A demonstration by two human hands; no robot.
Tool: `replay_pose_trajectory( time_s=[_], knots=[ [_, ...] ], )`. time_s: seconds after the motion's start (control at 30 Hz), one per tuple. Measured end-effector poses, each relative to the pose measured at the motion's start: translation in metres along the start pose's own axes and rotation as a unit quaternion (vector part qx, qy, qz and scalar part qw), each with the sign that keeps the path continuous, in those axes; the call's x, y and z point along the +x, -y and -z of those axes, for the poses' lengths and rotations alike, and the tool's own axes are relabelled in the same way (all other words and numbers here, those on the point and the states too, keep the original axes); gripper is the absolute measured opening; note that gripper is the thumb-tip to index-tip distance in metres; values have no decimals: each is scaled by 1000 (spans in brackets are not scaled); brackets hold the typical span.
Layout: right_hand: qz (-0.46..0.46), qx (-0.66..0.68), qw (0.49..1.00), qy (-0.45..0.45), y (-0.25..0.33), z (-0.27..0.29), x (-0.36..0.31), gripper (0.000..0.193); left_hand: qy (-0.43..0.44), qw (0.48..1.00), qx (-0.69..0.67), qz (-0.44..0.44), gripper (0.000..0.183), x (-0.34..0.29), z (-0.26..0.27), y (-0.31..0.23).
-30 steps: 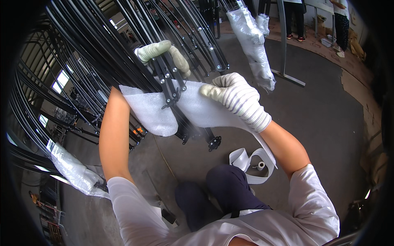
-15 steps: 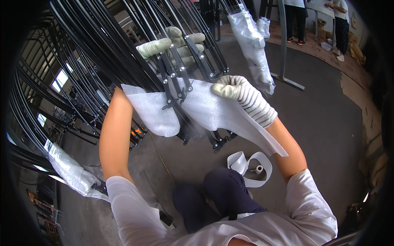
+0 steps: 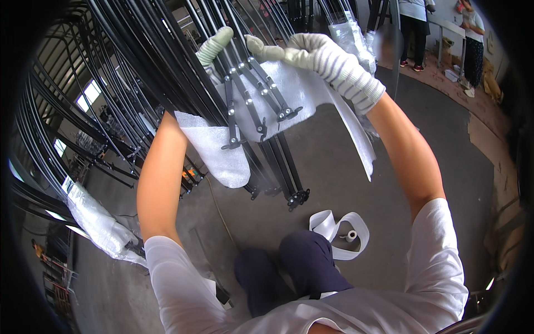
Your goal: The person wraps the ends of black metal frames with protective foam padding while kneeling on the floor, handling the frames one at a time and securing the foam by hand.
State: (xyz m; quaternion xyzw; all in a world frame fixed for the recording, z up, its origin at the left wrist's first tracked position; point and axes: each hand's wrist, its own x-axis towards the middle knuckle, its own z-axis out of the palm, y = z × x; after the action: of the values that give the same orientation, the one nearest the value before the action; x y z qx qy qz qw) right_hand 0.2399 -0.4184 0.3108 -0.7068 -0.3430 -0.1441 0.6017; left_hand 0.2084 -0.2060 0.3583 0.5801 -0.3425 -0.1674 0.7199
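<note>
Black metal rods with riveted, jointed ends (image 3: 248, 93) hang in front of me. My left hand (image 3: 210, 51), in a pale knit glove, is closed around them from behind, its thumb and fingertips showing on either side; the palm is hidden. A white foam sheet (image 3: 219, 158) passes behind the rod ends, one flap hanging by my left forearm. My right hand (image 3: 336, 65), in a striped glove, pinches the sheet's upper edge near my left fingertips. From there a long free end hangs down at the right.
More black rods (image 3: 147, 50) hang at the left. Plastic-wrapped bundles (image 3: 103, 225) hang at lower left and upper right. On the floor (image 3: 411, 183) lie a looped white strip (image 3: 364, 236) and a small roll (image 3: 350, 236). Two people (image 3: 414, 28) stand at far upper right.
My right hand has moved up and away from me, drawing the foam sheet higher behind the rod ends, close to my left fingertips. My left hand keeps its hold, slightly higher.
</note>
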Motion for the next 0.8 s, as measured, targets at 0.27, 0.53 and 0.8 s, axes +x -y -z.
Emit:
replay_pose_trajectory(
  time_s=[0.27, 0.53, 0.8],
  knots=[
    [26, -42, 986, 160, 35, -4, 5, 36, -79, 994, 69, -19, 15, -11, -5, -8],
    [-55, 109, 990, 68, 33, -23, 13, 30, -60, 989, 127, -38, 47, -21, 5, -13],
    [-28, 411, 891, 190, 16, -37, 2, 28, -115, 959, -30, -255, 70, -65, 19, 7]
  ],
)
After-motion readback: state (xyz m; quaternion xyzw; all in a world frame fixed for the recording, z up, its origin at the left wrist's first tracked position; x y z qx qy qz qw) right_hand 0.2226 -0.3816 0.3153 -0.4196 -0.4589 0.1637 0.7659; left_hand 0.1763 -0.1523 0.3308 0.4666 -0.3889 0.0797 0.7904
